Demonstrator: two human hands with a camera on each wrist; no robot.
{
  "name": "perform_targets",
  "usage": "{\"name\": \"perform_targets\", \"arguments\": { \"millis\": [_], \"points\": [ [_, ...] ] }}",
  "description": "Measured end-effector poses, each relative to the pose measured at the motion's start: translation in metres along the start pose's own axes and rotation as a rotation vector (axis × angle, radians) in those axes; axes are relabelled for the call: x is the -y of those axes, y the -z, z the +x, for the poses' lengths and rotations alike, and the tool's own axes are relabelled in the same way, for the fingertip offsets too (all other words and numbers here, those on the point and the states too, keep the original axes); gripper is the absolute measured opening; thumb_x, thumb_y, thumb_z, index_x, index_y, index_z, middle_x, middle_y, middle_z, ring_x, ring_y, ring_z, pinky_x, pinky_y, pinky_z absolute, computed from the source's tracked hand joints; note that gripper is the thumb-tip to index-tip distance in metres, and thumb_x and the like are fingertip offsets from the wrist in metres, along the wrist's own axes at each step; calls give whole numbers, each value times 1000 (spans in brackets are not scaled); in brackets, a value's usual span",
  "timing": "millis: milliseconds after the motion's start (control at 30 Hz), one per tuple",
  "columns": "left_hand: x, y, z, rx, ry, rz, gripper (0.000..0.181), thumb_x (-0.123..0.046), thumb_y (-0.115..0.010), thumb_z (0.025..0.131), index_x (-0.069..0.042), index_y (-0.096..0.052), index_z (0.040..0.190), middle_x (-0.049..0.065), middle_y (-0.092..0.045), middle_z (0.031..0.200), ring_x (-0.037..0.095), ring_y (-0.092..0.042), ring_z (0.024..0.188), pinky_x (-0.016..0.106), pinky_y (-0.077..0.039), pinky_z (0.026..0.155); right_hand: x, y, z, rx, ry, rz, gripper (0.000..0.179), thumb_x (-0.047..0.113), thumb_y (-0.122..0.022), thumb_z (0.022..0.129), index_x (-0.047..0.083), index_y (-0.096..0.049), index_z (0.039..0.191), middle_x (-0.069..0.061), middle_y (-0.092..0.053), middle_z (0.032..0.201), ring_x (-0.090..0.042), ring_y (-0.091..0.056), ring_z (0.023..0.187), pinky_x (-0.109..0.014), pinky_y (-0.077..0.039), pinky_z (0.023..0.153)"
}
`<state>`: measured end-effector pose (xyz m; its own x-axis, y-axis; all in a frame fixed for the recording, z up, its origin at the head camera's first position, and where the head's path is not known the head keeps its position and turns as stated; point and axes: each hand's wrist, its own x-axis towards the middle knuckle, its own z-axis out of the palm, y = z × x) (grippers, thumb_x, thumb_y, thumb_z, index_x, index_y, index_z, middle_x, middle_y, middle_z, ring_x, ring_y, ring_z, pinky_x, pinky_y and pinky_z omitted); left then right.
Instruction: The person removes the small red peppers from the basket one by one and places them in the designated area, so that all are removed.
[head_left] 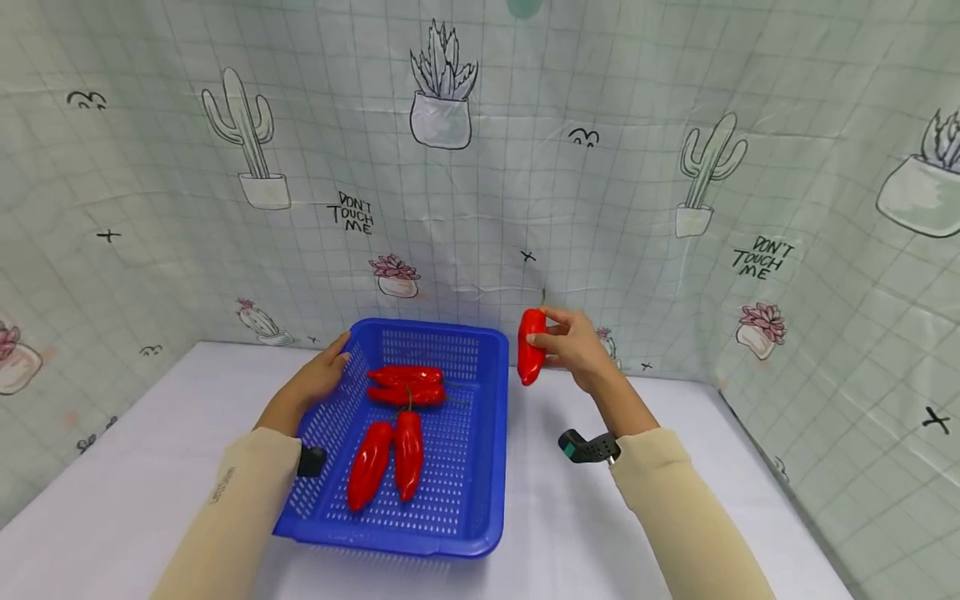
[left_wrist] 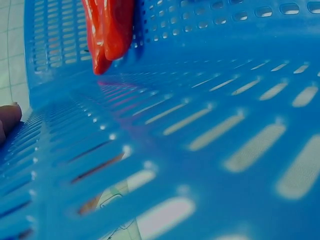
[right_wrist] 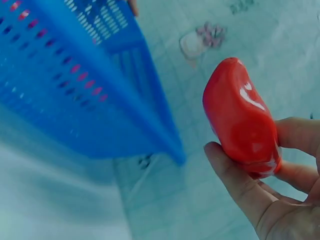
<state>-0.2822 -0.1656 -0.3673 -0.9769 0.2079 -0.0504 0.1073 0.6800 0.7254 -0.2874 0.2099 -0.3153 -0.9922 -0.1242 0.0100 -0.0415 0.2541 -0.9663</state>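
Note:
A blue plastic basket [head_left: 491, 433] with slotted sides stands on the table. My left hand [head_left: 322, 377] grips its left wall near the far corner; a fingertip [left_wrist: 9, 120] shows inside the wall in the left wrist view. Two red peppers [head_left: 407, 393] lie crosswise toward the back of the basket, and two more red peppers [head_left: 371, 467] lie lengthwise nearer the front. Just beyond the basket's right rim, my right hand [head_left: 573, 342] pinches another glossy red pepper [head_left: 531, 346] between thumb and fingers. That pepper hangs above the table, stem upward.
The white tabletop [head_left: 600, 517] extends on both sides of the basket. Behind it hangs a pale checked cloth [head_left: 480, 200] printed with potted cacti, which also closes off the left and right sides. Black bands [head_left: 588, 447] sit at both wrists.

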Motion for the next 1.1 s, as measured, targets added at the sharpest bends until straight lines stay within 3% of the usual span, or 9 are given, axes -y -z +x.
{"name": "perform_targets", "arguments": {
  "millis": [300, 567, 767, 933, 1100],
  "points": [
    [-2, -8, 4, -4, 32, 14, 54, -18, -23, 108, -2, -5, 157, 32, -13, 158, 53, -16, 144, 62, -13, 118, -60, 12, -11, -14, -123, -114, 66, 5, -63, 93, -5, -32, 150, -34, -53, 127, -29, -68, 91, -42, -61, 76],
    [1, -2, -2, -29, 21, 86, 54, -19, -25, 108, -1, -7, 156, 35, -18, 155, 55, -22, 141, 63, -18, 116, -88, 5, -21, -36, -227, -231, 61, 6, -68, 90, -1, -44, 145, -30, -56, 125, -33, -64, 99, -37, -62, 72],
    [-2, -3, 1, -13, 28, 81, 54, -20, -24, 108, -3, -7, 157, 34, -19, 156, 55, -22, 141, 64, -18, 116, -100, 1, -31, -65, -235, -326, 58, 6, -72, 85, -2, -51, 138, -27, -61, 113, -28, -65, 89, -35, -61, 69],
    [-1, -3, -4, -11, 53, 71, 54, -20, -23, 108, -3, -5, 157, 34, -15, 157, 55, -19, 142, 65, -16, 116, -101, -2, -31, -74, -165, -442, 55, 10, -76, 80, -1, -59, 131, -18, -65, 95, -21, -61, 75, -30, -58, 62],
    [-5, 0, -7, -4, 50, 55, 54, -21, -23, 109, -3, -4, 157, 34, -13, 157, 56, -16, 142, 66, -14, 116, -102, 0, -32, -55, -167, -453, 55, 12, -76, 81, 0, -58, 131, -17, -65, 96, -20, -60, 74, -30, -58, 62]
  ]
}}
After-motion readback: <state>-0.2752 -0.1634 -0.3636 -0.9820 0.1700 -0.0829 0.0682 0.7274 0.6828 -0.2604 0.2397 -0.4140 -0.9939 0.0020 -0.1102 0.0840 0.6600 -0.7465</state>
